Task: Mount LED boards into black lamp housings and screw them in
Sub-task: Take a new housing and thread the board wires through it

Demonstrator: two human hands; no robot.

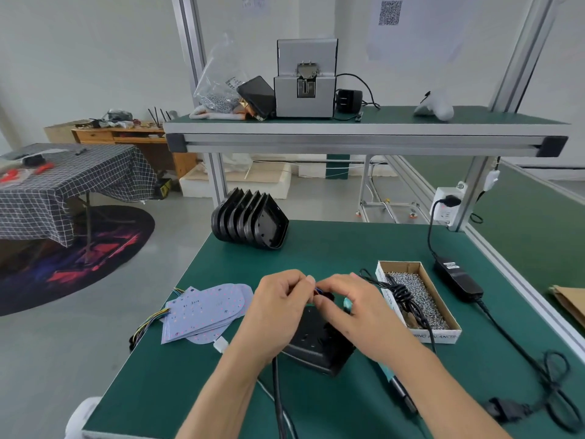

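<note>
Nearest the camera, on the green bench mat (177, 375), both forearms reach in and meet over a black plastic lamp housing (319, 346) lying flat, its far half hidden by the hands. Left hand (278, 308) and right hand (354, 308) have curled fingers that pinch thin red and blue wires (318, 292) between them; what the wires join is covered. A teal-handled screwdriver (389, 375) lies under the right wrist, mostly hidden, and a black cable (278, 400) runs off the near edge.

Left of the hands lies a fanned pile of pale, rounded LED boards (202, 312) with coloured leads hanging over the bench edge. Right of them sits a long cardboard box of small silver screws (421, 299), a coiled black cord draped across it. Further right lie a black power adapter (459, 277) and its tangled lead.

Farther back, a row of black housings (250, 221) stands on edge. On the upper shelf (348, 134) sits a grey metal screw feeder (305, 80), beside a clear bag whose contents are hard to make out.
</note>
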